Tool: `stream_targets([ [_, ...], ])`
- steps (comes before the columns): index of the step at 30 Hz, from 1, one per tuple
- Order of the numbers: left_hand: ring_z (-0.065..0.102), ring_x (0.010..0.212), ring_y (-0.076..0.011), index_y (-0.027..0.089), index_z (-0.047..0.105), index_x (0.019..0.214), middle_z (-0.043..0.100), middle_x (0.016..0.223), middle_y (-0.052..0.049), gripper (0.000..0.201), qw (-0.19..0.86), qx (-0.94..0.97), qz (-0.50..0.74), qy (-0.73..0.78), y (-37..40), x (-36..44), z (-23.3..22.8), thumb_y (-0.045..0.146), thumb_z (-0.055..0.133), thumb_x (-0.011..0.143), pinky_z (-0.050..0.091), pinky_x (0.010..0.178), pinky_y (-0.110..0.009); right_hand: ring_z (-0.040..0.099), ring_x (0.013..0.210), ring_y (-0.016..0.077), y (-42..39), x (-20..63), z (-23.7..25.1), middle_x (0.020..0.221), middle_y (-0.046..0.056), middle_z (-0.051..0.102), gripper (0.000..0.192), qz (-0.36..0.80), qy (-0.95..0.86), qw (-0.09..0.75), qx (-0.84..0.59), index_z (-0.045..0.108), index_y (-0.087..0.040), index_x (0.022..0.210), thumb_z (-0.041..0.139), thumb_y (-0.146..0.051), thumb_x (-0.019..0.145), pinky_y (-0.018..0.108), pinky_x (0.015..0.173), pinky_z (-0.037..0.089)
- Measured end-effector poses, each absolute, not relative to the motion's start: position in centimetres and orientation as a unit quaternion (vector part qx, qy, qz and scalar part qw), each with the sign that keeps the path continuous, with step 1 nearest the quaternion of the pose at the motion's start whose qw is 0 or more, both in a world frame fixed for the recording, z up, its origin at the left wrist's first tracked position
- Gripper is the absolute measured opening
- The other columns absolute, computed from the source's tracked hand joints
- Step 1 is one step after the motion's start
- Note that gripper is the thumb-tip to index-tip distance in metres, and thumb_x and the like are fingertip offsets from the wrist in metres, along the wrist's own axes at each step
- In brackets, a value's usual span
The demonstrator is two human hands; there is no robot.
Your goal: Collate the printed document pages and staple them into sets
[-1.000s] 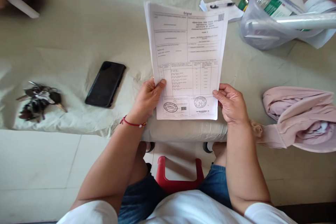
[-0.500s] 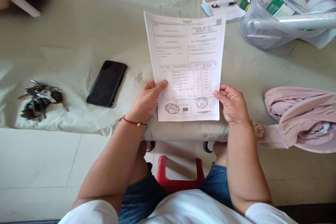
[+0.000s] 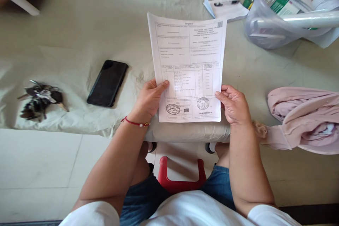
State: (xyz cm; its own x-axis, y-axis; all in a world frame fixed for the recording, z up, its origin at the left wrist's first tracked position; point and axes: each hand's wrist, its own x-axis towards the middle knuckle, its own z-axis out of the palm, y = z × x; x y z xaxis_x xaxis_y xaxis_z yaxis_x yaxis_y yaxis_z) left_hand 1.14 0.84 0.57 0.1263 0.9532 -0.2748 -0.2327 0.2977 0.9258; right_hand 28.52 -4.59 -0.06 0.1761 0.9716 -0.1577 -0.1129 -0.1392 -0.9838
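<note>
Here the left hand (image 3: 148, 101) and right hand (image 3: 234, 105) each pinch a side of the white printed paper sheet (image 3: 189, 67), keeping it flat to read.

Printed form (image 3: 188, 67): heading "Original" legible at top centre. Smaller lines, table entries and two round stamps too fine to read. Bottle label (image 3: 278, 5) in clear tub: green, wording illegible.

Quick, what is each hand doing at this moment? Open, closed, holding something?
Left hand: closed on the left edge of the printed document.
Right hand: closed on the right edge of the same document.
</note>
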Motion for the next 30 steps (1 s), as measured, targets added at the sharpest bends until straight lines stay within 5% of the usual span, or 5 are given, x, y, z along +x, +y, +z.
stream_targets([
  [22, 0.067, 0.145, -0.0447, 0.021, 0.08, 0.114, 0.085, 0.124, -0.017, 0.038, 0.647, 0.371, 0.466, 0.477, 0.76, 1.4, 0.79, 0.043, 0.09, 0.085, 0.06, 0.12, -0.06, 0.083, 0.1, 0.0256, -4.7, 28.45, 0.01, 0.092, 0.0, 0.085, 0.032, 0.507, -0.395, 0.519, -0.564, 0.08, -0.028, 0.098, 0.096, -0.048, 0.079, 0.049, 0.104, 0.066],
  [30, 0.075, 0.133, -0.0442, 0.017, 0.082, 0.11, 0.087, 0.118, -0.015, 0.035, 0.664, 0.349, 0.457, 0.479, 0.97, 1.04, 1.14, 0.022, 0.085, 0.076, 0.062, 0.116, -0.062, 0.083, 0.1, 0.0263, -4.69, 28.4, 0.04, 0.095, 0.0, 0.086, 0.033, 0.5, -0.396, 0.521, -0.568, 0.079, -0.028, 0.098, 0.096, -0.049, 0.079, 0.05, 0.103, 0.066],
])
